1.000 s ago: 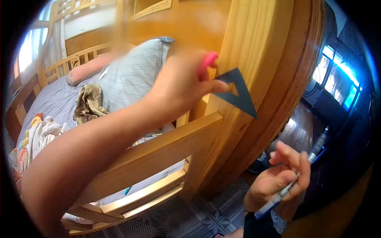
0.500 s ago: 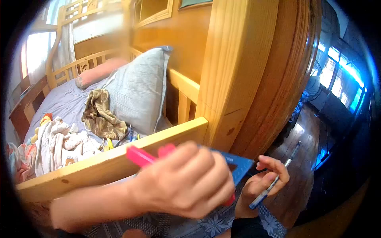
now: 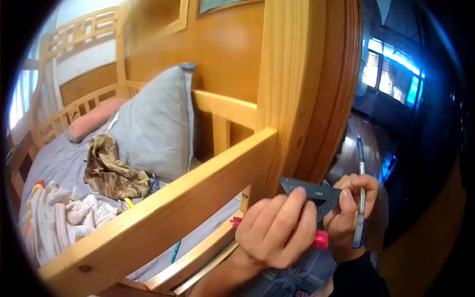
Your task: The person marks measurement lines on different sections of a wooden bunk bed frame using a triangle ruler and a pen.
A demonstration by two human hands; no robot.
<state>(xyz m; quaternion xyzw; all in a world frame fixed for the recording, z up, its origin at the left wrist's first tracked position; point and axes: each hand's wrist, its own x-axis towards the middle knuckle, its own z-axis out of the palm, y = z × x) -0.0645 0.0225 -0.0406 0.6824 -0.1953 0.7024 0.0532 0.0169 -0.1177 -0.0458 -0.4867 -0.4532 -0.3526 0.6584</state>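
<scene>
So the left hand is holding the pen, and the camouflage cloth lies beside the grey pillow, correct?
Not quite: the head view shows the pen in the right hand, not the left hand. The camouflage cloth does lie beside the grey pillow.

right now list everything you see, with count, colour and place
bed frame: 1, pale wood, left
pillow: 1, grey, left, tilted
bolster: 1, pink, beyond pillow
camouflage cloth: 1, brown, before pillow
cloths: count unclear, mostly white, left
thin stick: 1, teal, lower left
post: 1, pale wood, centre
windows: at least 2, bright, both sides
patterned floor: 1, grey, bottom
set square: 1, dark grey, lower centre
plastic object: 1, pink, lower centre
pen: 1, white and blue, lower right
left hand: 1, bare, on set square
right hand: 1, bare, with pen
</scene>
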